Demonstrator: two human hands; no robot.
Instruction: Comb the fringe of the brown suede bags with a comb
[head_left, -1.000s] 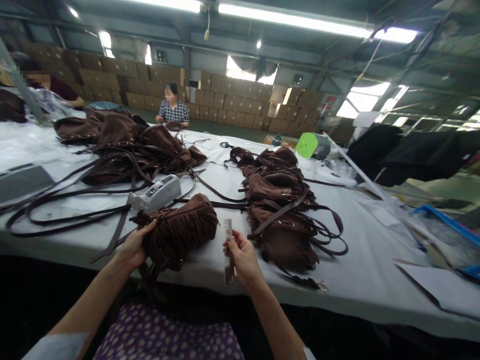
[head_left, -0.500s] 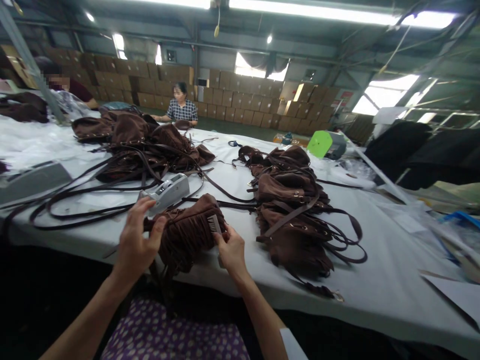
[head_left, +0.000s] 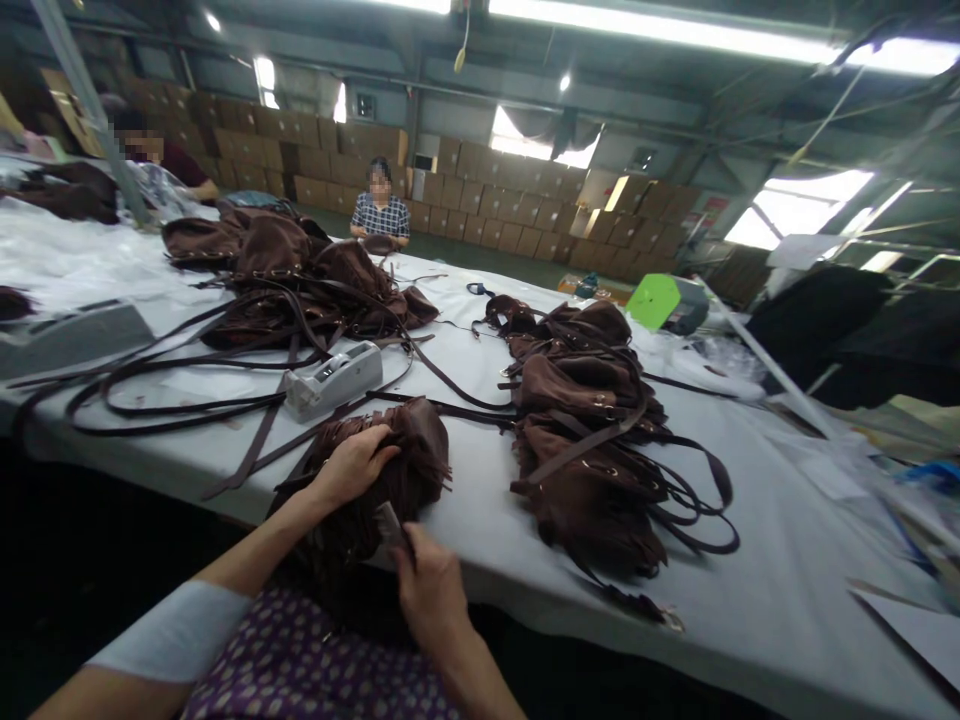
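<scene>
A dark brown fringed bag [head_left: 424, 435] lies at the table's near edge, its fringe strands hanging toward my lap. My left hand [head_left: 354, 466] rests on top of it, thumb and fingers closed on the fringe; the fingertips are partly hidden among the strands. Just below, my right hand [head_left: 435, 580] grips a small comb [head_left: 389, 524], its toothed end pointing up and left beside the strands. Whether the teeth touch the fringe I cannot tell. A grey tape dispenser [head_left: 337, 382] stands right behind the bag.
Brown bags with straps [head_left: 592, 450] are heaped to the right, and another brown heap [head_left: 277, 255] lies back left. Long straps cross the white table [head_left: 480, 500]. A second dispenser [head_left: 75, 340] sits far left. A person in a checked shirt [head_left: 381, 213] sits opposite.
My left hand has come down from the bag's left side onto its fringe. My right hand has drawn the comb down and left, toward me. The bag has been turned.
</scene>
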